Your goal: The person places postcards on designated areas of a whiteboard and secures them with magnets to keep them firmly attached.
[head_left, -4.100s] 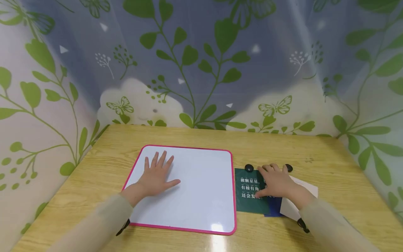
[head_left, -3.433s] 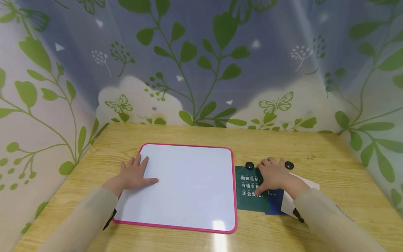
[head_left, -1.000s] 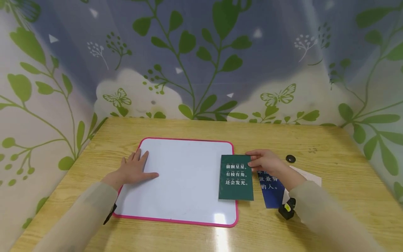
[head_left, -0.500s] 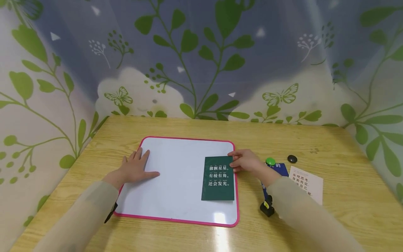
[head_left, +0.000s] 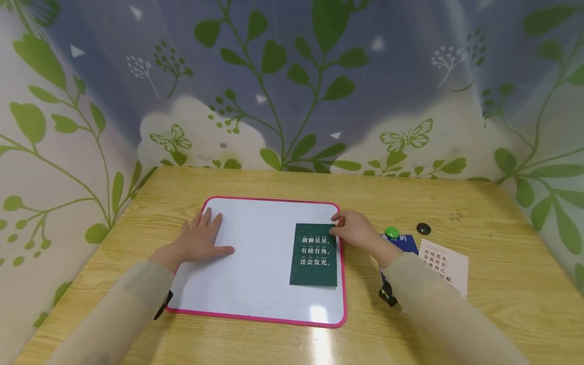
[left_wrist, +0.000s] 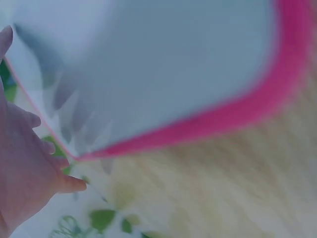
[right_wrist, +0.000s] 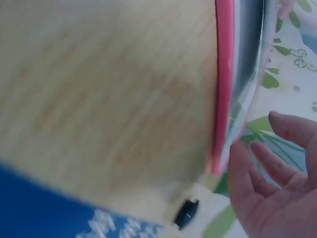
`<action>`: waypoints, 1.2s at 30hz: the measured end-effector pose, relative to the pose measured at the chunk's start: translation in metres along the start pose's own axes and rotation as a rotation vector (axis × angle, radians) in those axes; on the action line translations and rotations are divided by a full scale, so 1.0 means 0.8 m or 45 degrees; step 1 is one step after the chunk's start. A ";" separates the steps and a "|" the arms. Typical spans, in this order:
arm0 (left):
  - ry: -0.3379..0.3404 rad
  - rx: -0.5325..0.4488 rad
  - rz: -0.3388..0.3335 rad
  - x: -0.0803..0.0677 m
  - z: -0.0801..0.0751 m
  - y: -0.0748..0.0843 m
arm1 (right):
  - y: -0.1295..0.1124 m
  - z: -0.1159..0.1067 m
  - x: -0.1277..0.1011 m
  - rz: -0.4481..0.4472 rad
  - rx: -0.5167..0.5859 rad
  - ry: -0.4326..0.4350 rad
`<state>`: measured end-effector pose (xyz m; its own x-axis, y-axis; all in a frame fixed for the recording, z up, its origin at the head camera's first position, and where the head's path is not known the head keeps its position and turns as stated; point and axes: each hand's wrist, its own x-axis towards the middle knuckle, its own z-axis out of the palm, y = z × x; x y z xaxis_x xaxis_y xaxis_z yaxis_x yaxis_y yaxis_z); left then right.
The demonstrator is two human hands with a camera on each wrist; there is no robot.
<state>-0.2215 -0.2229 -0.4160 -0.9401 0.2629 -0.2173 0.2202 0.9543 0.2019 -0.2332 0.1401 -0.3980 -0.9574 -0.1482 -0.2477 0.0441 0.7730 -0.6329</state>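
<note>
A whiteboard (head_left: 255,274) with a pink rim lies on the wooden table. The left hand (head_left: 198,244) rests with spread fingers on its left part. On the board's right side lies a dark green card (head_left: 314,263) printed with white Chinese characters. At the card's upper right corner is the right hand (head_left: 358,232), thumb and fingers parted, one fingertip over the card. In the right wrist view the right hand's fingers (right_wrist: 242,163) are loosely bent near the board's pink edge, with nothing visible between them.
Right of the board lie a blue card (head_left: 406,243), partly under the right forearm, and a pale pink card (head_left: 444,263). A green round magnet (head_left: 392,232) and a black one (head_left: 423,228) are near them. Patterned fabric (head_left: 292,91) surrounds the table (head_left: 479,218).
The right hand picked up the green card beside the board, carried it left onto the board's right side, and has parted its fingers. The left hand shifted toward the board's left edge, then stayed.
</note>
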 end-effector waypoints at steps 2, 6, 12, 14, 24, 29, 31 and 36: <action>0.018 0.009 0.039 0.004 -0.002 0.011 | -0.001 -0.007 -0.004 -0.019 -0.107 0.039; 0.037 0.050 0.138 0.010 -0.004 0.040 | 0.003 -0.020 -0.009 -0.025 -0.185 0.101; 0.010 0.112 0.249 0.011 0.002 0.080 | 0.019 -0.035 -0.011 -0.082 -0.260 0.142; -0.002 0.112 0.269 0.011 0.004 0.090 | 0.025 -0.038 -0.012 -0.092 -0.288 0.156; -0.095 0.099 0.434 0.002 0.017 0.140 | 0.047 -0.050 -0.015 -0.041 -0.348 0.162; -0.126 0.114 0.482 -0.001 0.024 0.163 | 0.048 -0.054 -0.019 -0.018 -0.344 0.145; -0.144 0.157 0.490 -0.001 0.029 0.169 | 0.048 -0.056 -0.020 -0.010 -0.350 0.139; -0.195 0.241 0.491 -0.004 0.038 0.178 | 0.051 -0.058 -0.021 -0.007 -0.375 0.138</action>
<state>-0.1792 -0.0835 -0.4156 -0.7339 0.6084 -0.3022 0.6036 0.7881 0.1207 -0.2284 0.2026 -0.3856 -0.9829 -0.0983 -0.1557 -0.0302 0.9201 -0.3904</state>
